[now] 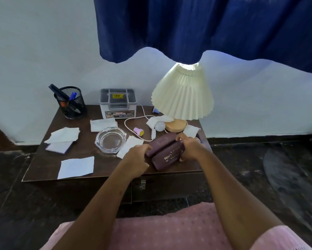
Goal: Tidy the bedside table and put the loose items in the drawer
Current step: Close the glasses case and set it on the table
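- While both hands clasp it, the maroon spectacle case [166,152] lies at the front right of the tabletop [43,165], near the front edge; it appears hinged open, two long halves side by side.
- Its long axis runs on a diagonal, from the near-left end up toward the far-right end, with the gold lettering on the nearer half following that line.
- At the near-left end, the left hand [137,159] has its grip closed around the case, fingers curled over the top.
- At the far-right end, the right hand [186,147] is clamped likewise, so each hand caps one end and neither is nearer than the other.
- Judging by this, the halves want pressing shut before the case goes down into the drawer [167,188], which sits closed directly below the front edge.
- Just left of the case lie a paper scrap [129,147] and a glass ashtray [110,140].
- Behind it stand the lamp [182,94], a loose bulb [159,126] and a pink stamp [139,131].
- Farther off, more papers, a storage box [118,103] and a mesh pen holder [71,102] crowd the left and back.
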A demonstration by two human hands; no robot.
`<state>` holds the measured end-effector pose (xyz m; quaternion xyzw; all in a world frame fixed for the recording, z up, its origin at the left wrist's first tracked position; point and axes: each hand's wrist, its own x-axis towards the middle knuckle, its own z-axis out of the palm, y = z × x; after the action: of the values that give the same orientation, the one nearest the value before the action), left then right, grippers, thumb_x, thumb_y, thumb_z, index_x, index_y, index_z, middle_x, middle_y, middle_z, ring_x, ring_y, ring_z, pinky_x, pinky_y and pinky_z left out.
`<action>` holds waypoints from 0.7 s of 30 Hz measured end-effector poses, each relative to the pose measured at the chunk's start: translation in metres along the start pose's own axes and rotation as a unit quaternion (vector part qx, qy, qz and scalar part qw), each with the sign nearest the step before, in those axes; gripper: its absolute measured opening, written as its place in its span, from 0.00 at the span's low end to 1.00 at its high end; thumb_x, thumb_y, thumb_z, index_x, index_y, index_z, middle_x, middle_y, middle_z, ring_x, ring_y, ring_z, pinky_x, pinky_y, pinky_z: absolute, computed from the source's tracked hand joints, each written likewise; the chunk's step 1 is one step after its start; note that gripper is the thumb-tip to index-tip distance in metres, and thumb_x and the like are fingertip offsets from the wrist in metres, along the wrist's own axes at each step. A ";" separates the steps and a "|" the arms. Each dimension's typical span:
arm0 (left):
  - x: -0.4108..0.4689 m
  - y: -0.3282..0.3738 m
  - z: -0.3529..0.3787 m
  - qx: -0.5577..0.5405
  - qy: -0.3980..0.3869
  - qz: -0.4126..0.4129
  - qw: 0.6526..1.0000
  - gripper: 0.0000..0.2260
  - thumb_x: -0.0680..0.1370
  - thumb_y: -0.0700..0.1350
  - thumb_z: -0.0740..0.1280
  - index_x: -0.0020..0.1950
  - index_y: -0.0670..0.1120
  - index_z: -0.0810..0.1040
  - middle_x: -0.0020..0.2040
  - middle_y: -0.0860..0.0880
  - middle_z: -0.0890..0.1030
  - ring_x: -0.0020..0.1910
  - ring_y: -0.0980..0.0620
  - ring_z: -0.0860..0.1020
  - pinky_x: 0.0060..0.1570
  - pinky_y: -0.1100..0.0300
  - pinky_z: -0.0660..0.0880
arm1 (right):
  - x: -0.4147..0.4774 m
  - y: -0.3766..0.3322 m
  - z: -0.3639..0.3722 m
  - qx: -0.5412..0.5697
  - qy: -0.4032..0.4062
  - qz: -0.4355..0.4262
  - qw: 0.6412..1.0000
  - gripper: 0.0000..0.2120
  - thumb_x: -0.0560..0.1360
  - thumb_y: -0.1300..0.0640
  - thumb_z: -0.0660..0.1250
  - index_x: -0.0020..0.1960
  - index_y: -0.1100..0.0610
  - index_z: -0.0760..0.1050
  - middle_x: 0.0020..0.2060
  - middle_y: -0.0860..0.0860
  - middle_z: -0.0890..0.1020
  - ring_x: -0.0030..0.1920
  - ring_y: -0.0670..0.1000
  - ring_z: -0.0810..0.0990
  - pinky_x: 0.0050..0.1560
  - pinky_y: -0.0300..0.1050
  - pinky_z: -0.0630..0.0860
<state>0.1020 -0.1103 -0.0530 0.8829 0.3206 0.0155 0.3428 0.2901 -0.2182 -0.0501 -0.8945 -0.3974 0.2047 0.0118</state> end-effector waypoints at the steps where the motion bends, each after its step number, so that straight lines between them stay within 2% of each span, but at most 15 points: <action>1: 0.000 0.001 0.004 0.004 -0.010 -0.006 1.000 0.27 0.69 0.37 0.70 0.68 0.47 0.71 0.64 0.45 0.75 0.61 0.47 0.74 0.59 0.60 0.70 | 0.003 0.001 0.000 0.007 -0.004 -0.005 1.000 0.34 0.65 0.58 0.76 0.65 0.47 0.62 0.61 0.56 0.74 0.62 0.58 0.70 0.57 0.54 0.73; 6: 0.004 0.008 0.016 0.004 -0.070 -0.026 0.997 0.36 0.68 0.41 0.75 0.73 0.49 0.64 0.66 0.44 0.68 0.63 0.46 0.72 0.63 0.56 0.71 | 0.006 0.009 -0.008 0.074 -0.008 -0.044 0.996 0.31 0.62 0.58 0.78 0.59 0.45 0.67 0.58 0.53 0.73 0.59 0.55 0.70 0.56 0.53 0.75; 9: 0.004 0.015 0.012 -0.061 -0.044 -0.051 0.996 0.39 0.66 0.43 0.77 0.72 0.51 0.63 0.64 0.45 0.65 0.61 0.46 0.72 0.61 0.58 0.71 | -0.002 0.015 -0.023 0.193 0.005 -0.078 0.978 0.31 0.62 0.59 0.79 0.59 0.47 0.69 0.57 0.51 0.73 0.57 0.52 0.75 0.55 0.50 0.78; 11: 0.004 0.019 0.009 -0.097 0.011 -0.056 0.994 0.34 0.66 0.44 0.77 0.69 0.51 0.67 0.60 0.45 0.66 0.59 0.47 0.73 0.58 0.60 0.70 | -0.011 0.015 -0.030 0.283 0.000 -0.076 0.956 0.28 0.64 0.53 0.79 0.60 0.48 0.71 0.54 0.47 0.76 0.53 0.48 0.77 0.52 0.44 0.77; 13: 0.002 0.022 0.006 -0.103 0.067 -0.050 0.991 0.22 0.71 0.45 0.73 0.63 0.48 0.74 0.54 0.46 0.71 0.54 0.48 0.74 0.51 0.62 0.68 | -0.019 0.010 -0.033 0.342 0.013 -0.061 0.938 0.21 0.67 0.44 0.75 0.56 0.48 0.75 0.49 0.46 0.79 0.48 0.46 0.78 0.48 0.42 0.75; 15: -0.002 0.025 0.003 -0.131 0.097 -0.061 0.985 0.12 0.76 0.47 0.67 0.57 0.45 0.80 0.50 0.45 0.78 0.52 0.46 0.77 0.46 0.61 0.67 | -0.025 0.001 -0.034 0.362 0.037 -0.055 0.930 0.15 0.71 0.40 0.69 0.51 0.49 0.78 0.45 0.48 0.81 0.46 0.48 0.79 0.47 0.42 0.74; 18: -0.012 0.026 -0.001 -0.245 0.103 -0.119 0.957 0.12 0.78 0.50 0.65 0.56 0.46 0.81 0.49 0.46 0.83 0.51 0.46 0.79 0.50 0.56 0.73 | -0.029 -0.009 -0.030 0.344 0.057 -0.045 0.936 0.19 0.79 0.43 0.58 0.52 0.57 0.77 0.40 0.49 0.79 0.41 0.49 0.78 0.46 0.43 0.73; 21: -0.018 0.019 -0.001 -0.343 0.108 -0.157 0.920 0.10 0.76 0.49 0.67 0.55 0.47 0.80 0.49 0.46 0.83 0.51 0.45 0.81 0.56 0.50 0.77 | -0.028 -0.008 -0.020 0.351 0.037 -0.029 0.935 0.13 0.80 0.48 0.57 0.54 0.54 0.75 0.43 0.50 0.79 0.45 0.50 0.78 0.52 0.45 0.74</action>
<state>0.0986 -0.1308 -0.0371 0.6424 0.4652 0.1653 0.5862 0.2755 -0.2302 -0.0209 -0.8284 -0.3249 0.2976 0.3459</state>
